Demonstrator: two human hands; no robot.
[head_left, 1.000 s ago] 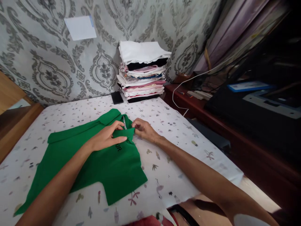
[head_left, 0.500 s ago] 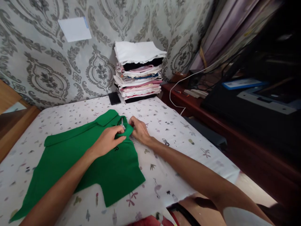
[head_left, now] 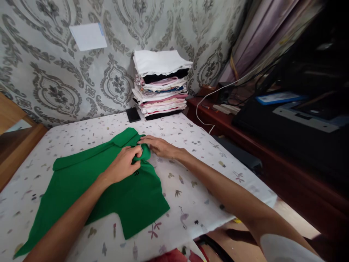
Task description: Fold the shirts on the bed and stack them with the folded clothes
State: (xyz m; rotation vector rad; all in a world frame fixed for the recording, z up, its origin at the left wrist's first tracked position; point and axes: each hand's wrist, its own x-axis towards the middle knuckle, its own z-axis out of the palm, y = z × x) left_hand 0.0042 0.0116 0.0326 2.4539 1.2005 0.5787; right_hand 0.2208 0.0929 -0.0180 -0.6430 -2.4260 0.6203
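A green shirt (head_left: 81,189) lies spread on a bed sheet (head_left: 207,160) printed with small motifs. One long edge of it is folded over, and dark lettering shows near the collar. My left hand (head_left: 124,163) grips the collar with thumb and fingers pinched on the cloth. Against the far side of the collar rests my right hand (head_left: 158,146), its fingers stretched along the collar's edge. Part of the collar is hidden beneath my fingers.
A tall stack of folded clothes (head_left: 162,87) stands against the patterned wall, with a black flat object (head_left: 133,114) beside it. At the right is a reddish-brown wooden desk (head_left: 218,125) with a white cable (head_left: 198,109). A wooden edge (head_left: 23,149) borders the left.
My right hand has moved left and slightly up, its fingers going from curled to extended over the collar. The collar is drawn in a little to the left; my left hand keeps its hold.
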